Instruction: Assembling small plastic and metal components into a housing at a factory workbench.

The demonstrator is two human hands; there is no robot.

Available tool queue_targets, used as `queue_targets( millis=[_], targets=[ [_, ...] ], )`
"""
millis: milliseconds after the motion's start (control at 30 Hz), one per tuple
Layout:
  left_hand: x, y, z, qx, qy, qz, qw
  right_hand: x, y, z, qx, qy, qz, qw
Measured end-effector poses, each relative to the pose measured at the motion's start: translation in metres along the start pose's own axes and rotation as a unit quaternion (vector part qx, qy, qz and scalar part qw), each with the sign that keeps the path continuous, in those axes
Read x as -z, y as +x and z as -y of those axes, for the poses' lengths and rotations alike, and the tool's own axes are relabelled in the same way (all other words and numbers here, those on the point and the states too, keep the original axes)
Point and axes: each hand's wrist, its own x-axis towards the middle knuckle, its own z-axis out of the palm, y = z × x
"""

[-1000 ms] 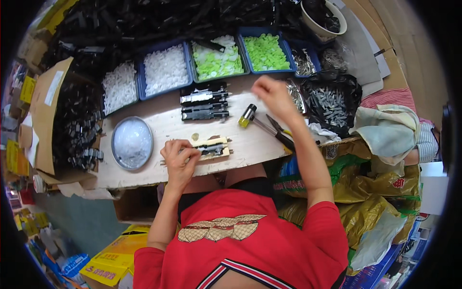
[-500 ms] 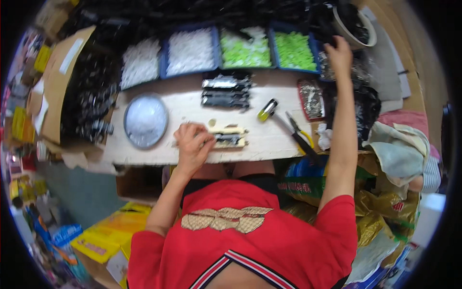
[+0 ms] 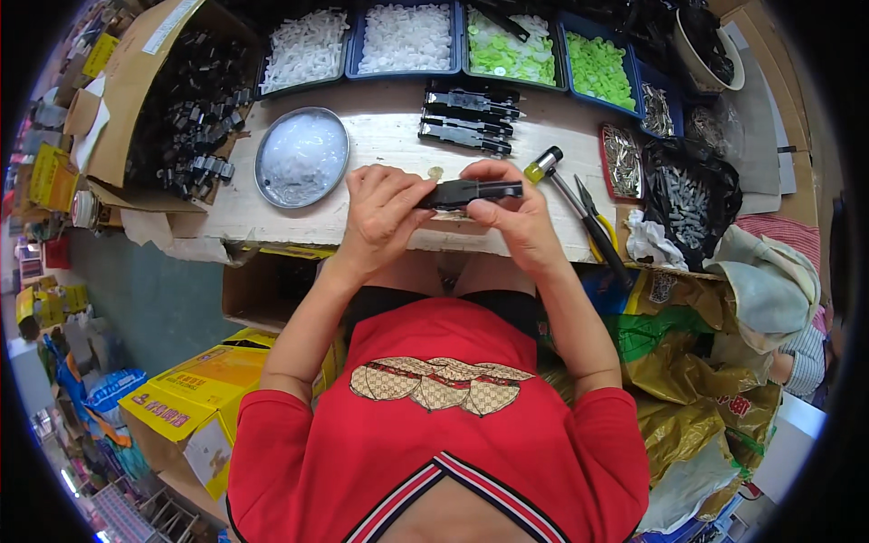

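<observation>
Centre of frame: long black plastic part (image 3: 472,192) clamped between left hand (image 3: 385,213) and right hand (image 3: 511,213), one at each end, held level just above the pale wooden bench top (image 3: 380,145), probably for alignment or inspection. Above, near centre: three similar black parts (image 3: 469,118) laid in a row. Left of these: round metal dish of clear pieces (image 3: 301,156). Along the top edge: blue trays of white and green pieces (image 3: 457,41). Right of the hands: yellow-capped tool (image 3: 543,165) and pliers (image 3: 593,217), near but not obstructing.
</observation>
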Motion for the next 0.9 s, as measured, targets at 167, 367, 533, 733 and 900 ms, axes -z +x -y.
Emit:
queue_targets(
  millis=[167,367,533,733,900],
  targets=[
    [0.008,-0.005,0.012,0.034,0.043,0.069,0.996,0.036,-0.006,0.001,0.094,-0.120,-0.102,0.983],
    [0.005,-0.007,0.018,0.032,0.064,0.126,0.989,0.053,-0.017,-0.001,0.122,-0.171,-0.129,0.969],
    [0.013,0.000,0.016,0.041,0.035,0.164,0.985,0.064,-0.020,-0.002,0.136,-0.265,-0.154,0.942],
    [0.007,-0.004,0.025,0.009,0.043,0.168,0.985,0.080,-0.027,0.006,0.199,-0.621,-0.204,0.730],
    [0.012,0.000,0.021,0.000,0.059,0.196,0.979,0.093,-0.034,-0.004,0.138,-0.773,-0.207,0.584]
  ],
)
